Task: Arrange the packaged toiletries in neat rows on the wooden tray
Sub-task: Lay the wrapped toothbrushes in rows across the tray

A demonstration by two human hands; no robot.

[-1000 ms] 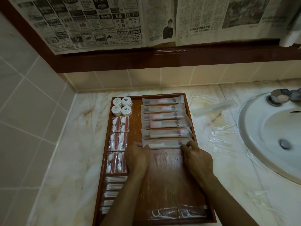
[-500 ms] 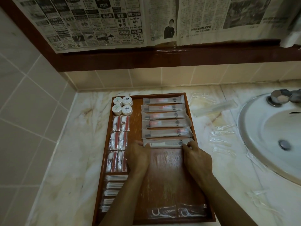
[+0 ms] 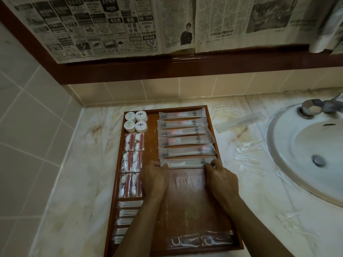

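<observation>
tabletop [image 3: 78, 164]: pale veined marble, glossy, under everything i'm working; loose clear packets lie well right of my right hand, near the sink [image 3: 297, 154].
wooden tray [image 3: 185, 191]: long reddish rectangle with a raised rim, its bare scuffed floor showing between my wrists.
toothbrush packets [image 3: 185, 140]: frosted flat sleeves stacked in a column just beyond my fingers.
nearest packet [image 3: 185, 162]: the change since a second ago is small, i've nudged it up so it sits snug under the fifth sleeve; i judge this row nearly finished.
left hand [image 3: 156, 175]: fingers curled, pinching the packet's left end.
right hand [image 3: 220, 175]: pinching the right end likewise.
left column [image 3: 132, 160]: round white tubs, red-striped cotton packs, slim white packs, left of my left hand.
floss picks [image 3: 200, 242]: clear crinkly bags near my forearms.
</observation>
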